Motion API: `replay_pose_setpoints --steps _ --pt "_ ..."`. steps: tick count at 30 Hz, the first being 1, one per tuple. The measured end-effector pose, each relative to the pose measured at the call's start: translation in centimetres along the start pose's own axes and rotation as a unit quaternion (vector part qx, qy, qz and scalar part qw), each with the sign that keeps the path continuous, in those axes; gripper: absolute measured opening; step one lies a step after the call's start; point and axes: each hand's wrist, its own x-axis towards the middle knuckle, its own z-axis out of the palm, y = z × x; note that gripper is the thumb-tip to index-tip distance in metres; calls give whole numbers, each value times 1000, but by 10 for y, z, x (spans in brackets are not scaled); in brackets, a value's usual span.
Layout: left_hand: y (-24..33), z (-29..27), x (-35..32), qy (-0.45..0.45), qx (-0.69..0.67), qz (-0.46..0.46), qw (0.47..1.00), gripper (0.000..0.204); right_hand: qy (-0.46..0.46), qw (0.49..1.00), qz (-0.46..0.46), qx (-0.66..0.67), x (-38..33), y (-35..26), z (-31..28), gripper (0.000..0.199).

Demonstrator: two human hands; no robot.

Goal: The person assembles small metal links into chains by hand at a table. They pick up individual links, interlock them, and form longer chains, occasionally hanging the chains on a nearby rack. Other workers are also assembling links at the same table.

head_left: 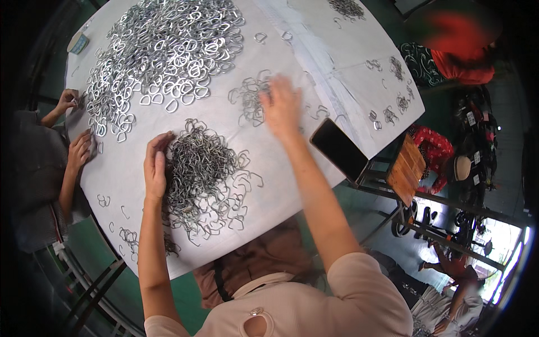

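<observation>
My left hand (156, 165) rests on its edge along the left side of a dark heap of small bent wire hooks (199, 157). Its fingers are stretched out and curve slightly round the heap, with nothing gripped. Farther off to the right, my right hand (283, 106) is blurred by motion over the right side of a loose cluster of thin metal rings (250, 100). Whether it holds a piece is hidden by the smear. Stray hooks (247, 177) spread out from the dark heap's right side.
A large heap of shiny D-shaped rings (168, 50) covers the far left of the white-covered table (275, 185). A dark phone (339, 149) lies at the right edge. A small cup (78, 42) stands far left. Another person's hands (78, 149) work at the left edge; others sit right.
</observation>
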Motion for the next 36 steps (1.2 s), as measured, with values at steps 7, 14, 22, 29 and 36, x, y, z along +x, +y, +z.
replay_pose_setpoints --steps 7,14,22,29,36 --pt "46 55 53 7 215 180 960 27 -51 984 -46 162 -46 -38 -84 55" --pt "54 187 98 -171 187 254 933 29 -108 992 35 -46 -101 67 -172 79" --pt "11 293 126 -263 291 321 862 30 -111 992 -8 65 -102 101 -178 72" --pt "9 288 101 -366 416 378 741 37 -15 970 102 218 -85 114 -186 70" --pt "41 183 58 -403 381 288 781 36 12 994 87 -64 -51 118 -138 66"
